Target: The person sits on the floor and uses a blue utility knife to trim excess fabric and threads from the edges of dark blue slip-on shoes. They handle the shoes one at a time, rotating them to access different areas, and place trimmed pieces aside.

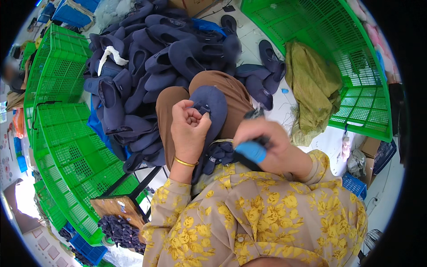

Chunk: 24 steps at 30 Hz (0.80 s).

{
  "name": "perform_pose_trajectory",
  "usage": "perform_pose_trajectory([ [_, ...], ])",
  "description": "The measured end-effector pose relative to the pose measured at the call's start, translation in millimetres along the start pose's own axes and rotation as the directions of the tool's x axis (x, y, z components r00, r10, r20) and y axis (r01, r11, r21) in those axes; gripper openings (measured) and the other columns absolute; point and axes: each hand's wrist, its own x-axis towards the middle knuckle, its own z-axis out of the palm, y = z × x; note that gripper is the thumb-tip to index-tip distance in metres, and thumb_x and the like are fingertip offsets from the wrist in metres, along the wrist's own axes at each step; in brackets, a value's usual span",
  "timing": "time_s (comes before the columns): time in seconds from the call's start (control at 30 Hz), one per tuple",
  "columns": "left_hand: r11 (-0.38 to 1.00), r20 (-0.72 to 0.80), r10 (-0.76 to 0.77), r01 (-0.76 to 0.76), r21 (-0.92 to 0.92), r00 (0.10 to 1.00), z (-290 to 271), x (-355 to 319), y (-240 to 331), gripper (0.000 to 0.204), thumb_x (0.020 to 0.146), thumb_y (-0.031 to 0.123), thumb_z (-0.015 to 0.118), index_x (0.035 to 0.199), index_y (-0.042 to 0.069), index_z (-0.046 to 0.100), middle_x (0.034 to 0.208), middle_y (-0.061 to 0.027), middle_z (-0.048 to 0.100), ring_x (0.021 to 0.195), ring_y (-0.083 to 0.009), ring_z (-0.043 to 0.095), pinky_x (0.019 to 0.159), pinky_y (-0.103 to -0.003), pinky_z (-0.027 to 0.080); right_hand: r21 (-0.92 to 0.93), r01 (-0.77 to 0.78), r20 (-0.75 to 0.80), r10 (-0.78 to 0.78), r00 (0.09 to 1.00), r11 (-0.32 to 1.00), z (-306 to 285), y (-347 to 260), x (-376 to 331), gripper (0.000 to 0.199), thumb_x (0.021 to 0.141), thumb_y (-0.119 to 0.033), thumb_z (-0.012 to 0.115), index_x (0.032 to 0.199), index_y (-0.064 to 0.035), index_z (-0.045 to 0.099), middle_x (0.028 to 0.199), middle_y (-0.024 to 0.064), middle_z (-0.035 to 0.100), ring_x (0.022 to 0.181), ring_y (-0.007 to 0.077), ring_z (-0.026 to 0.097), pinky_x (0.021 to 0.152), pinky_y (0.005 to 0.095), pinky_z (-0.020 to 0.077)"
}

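Note:
A dark blue slip-on shoe [216,100] lies across my brown-trousered knees, toe pointing away from me. My left hand [189,129] is closed over its upper, fingers curled and thumb against fingertips. They pinch a small dark blue fabric piece [202,109] against the shoe. My right hand [267,140], smeared by motion, is held to the right of the shoe, apart from it. It grips a blue-and-black handled tool [251,152], whose kind I cannot make out. Several small dark fabric pieces [218,155] rest in my lap near my waist.
A large heap of dark blue shoes [147,58] lies just beyond my knees. Green plastic crates [66,138] stand at the left, another green crate [360,104] at the right. A yellow-green sack [311,89] lies beside it. A wooden stool [118,208] bears dark fabric pieces.

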Motion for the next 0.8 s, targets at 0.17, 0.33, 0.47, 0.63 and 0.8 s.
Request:
perform_pose_trajectory([
  [0.17, 0.986, 0.138, -0.122, 0.136, -0.095, 0.983, -15.9, -4.5, 12.6, 0.051, 0.079, 0.001, 0.073, 0.119, -0.004, 0.042, 0.078, -0.0045, 0.063, 0.070, -0.0053, 0.058, 0.066, -0.018, 0.049, -0.187, 0.073, 0.465, 0.023, 0.885, 0.980, 17.2, -18.0, -3.1, 0.043, 0.072, 0.001, 0.062, 0.112, -0.0118, 0.053, 0.091, 0.0064, 0.058, 0.077, 0.0287, 0.064, 0.063, 0.0378, 0.0507],
  [0.33, 0.981, 0.238, -0.123, 0.154, -0.116, 0.964, -21.8, -4.8, 17.1, 0.055, 0.080, -0.004, 0.069, 0.127, -0.003, 0.040, 0.085, -0.0064, 0.066, 0.078, -0.0082, 0.062, 0.075, -0.020, 0.051, -0.229, -0.062, 0.368, 0.145, 0.918, 0.971, 20.0, -7.5, 0.3, 0.037, 0.076, -0.003, 0.062, 0.110, -0.0115, 0.051, 0.092, 0.0102, 0.056, 0.073, 0.0341, 0.062, 0.060, 0.0437, 0.0491],
  [0.47, 0.954, 0.273, -0.148, 0.210, -0.216, 0.951, -28.8, -4.4, 16.3, 0.054, 0.082, -0.007, 0.066, 0.130, 0.000, 0.042, 0.090, -0.0052, 0.065, 0.085, -0.0090, 0.061, 0.080, -0.022, 0.049, -0.655, -0.200, 0.113, 0.356, 0.928, 0.729, 15.0, 8.2, 6.9, 0.035, 0.086, -0.022, 0.065, 0.114, -0.0072, 0.051, 0.093, 0.0134, 0.055, 0.074, 0.0349, 0.061, 0.063, 0.0420, 0.0492],
  [0.63, 0.928, 0.285, -0.141, 0.227, -0.296, 0.948, -29.6, -4.7, 14.0, 0.055, 0.082, -0.007, 0.067, 0.131, 0.000, 0.043, 0.091, -0.0042, 0.064, 0.086, -0.0098, 0.060, 0.084, -0.023, 0.048, -0.885, -0.027, 0.127, 0.297, 0.946, 0.465, 17.2, 40.9, 9.2, 0.027, 0.072, -0.012, 0.068, 0.093, -0.0037, 0.053, 0.083, 0.0102, 0.055, 0.068, 0.0277, 0.062, 0.054, 0.0368, 0.0484],
  [0.8, 0.916, 0.294, -0.143, 0.239, -0.322, 0.945, -29.3, -4.5, 13.7, 0.056, 0.082, -0.007, 0.067, 0.131, 0.000, 0.043, 0.090, -0.0040, 0.064, 0.087, -0.0103, 0.061, 0.084, -0.024, 0.047, -0.916, 0.027, 0.140, 0.255, 0.957, 0.401, 23.1, 47.1, 16.4, 0.021, 0.071, -0.012, 0.067, 0.087, -0.0065, 0.055, 0.080, 0.0084, 0.058, 0.071, 0.0242, 0.063, 0.054, 0.0350, 0.0478],
])
